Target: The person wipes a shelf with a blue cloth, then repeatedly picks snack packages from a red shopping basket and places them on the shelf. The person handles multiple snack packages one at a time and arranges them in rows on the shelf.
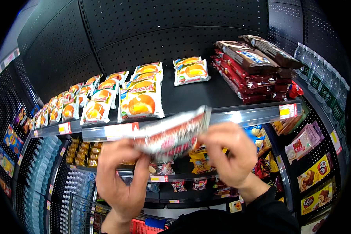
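Observation:
A packaged snack in a white and brown-red wrapper, blurred, is held up in front of the top shelf's edge. My left hand pinches its left end between thumb and fingers. At the other end, my right hand grips the wrapper's corner. Behind it on the black shelf lie bun packets in white wrappers, in rows to the left. Two more bun packets, overlapping, lie apart near the middle. To their right rises a stack of dark red packets with brown packets on top.
A transparent price rail runs along the shelf edge. Lower shelves hold gold-wrapped sweets and yellow snack bags. Water bottles stand at the right. Below are a wire cart and a red basket.

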`<action>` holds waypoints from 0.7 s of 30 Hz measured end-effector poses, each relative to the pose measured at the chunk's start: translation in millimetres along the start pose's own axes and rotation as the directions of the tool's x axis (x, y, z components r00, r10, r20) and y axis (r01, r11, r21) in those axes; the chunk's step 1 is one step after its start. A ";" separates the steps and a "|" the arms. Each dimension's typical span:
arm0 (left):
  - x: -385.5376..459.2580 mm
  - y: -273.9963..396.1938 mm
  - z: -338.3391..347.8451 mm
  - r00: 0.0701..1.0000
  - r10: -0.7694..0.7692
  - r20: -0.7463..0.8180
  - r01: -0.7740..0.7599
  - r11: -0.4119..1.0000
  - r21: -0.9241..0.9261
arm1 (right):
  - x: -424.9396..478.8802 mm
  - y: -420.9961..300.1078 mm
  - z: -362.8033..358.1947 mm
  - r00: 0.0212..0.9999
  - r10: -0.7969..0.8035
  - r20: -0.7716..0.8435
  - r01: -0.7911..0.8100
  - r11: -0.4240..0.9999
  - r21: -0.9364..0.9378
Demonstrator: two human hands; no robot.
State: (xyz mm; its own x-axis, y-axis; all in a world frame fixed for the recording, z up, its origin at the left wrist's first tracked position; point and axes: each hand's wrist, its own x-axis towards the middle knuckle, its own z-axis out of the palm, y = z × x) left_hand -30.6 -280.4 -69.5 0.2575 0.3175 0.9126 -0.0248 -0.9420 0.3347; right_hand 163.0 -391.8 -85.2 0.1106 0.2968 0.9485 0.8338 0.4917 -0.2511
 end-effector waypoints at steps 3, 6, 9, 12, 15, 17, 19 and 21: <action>52.3 6.9 19.8 0.991 0.061 0.119 -0.068 0.996 0.054 | 33.9 -6.4 -11.2 0.976 0.213 -0.043 -0.217 0.963 -0.157; 87.8 -0.3 45.8 0.971 -0.038 0.237 0.032 0.999 0.029 | 46.0 19.9 -14.0 0.990 0.140 -0.028 -0.142 0.939 -0.314; 109.7 -12.5 65.7 0.925 -0.128 0.358 0.131 0.991 0.017 | 54.3 40.4 -13.2 0.988 0.154 -0.003 -0.137 0.865 -0.482; 121.6 -24.1 78.6 0.878 -0.161 0.451 0.138 0.987 0.085 | 57.2 54.1 -4.6 0.976 0.218 0.010 -0.160 0.743 -0.650; 123.6 -40.4 91.1 0.863 -0.158 0.480 0.099 0.984 0.146 | 61.2 55.5 1.6 0.961 0.270 0.056 -0.138 0.646 -0.751; 123.2 -41.3 97.3 0.866 -0.172 0.469 0.084 0.976 0.202 | 63.5 54.3 5.6 0.950 0.298 0.088 -0.113 0.596 -0.795; 122.8 -43.7 102.8 0.846 -0.206 0.492 0.094 0.965 0.243 | 65.2 55.1 6.7 0.944 0.317 0.090 -0.114 0.570 -0.814; 122.6 -45.1 107.4 0.838 -0.208 0.505 0.077 0.960 0.269 | 67.4 56.5 7.5 0.934 0.342 0.102 -0.108 0.544 -0.832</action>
State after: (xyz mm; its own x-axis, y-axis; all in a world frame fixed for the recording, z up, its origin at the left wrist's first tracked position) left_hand 105.9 -210.7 2.0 0.7082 0.4075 0.5765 0.2562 -0.9093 0.3279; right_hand 213.5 -337.9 -36.9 0.3333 0.5287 0.7806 0.8916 -0.4460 -0.0786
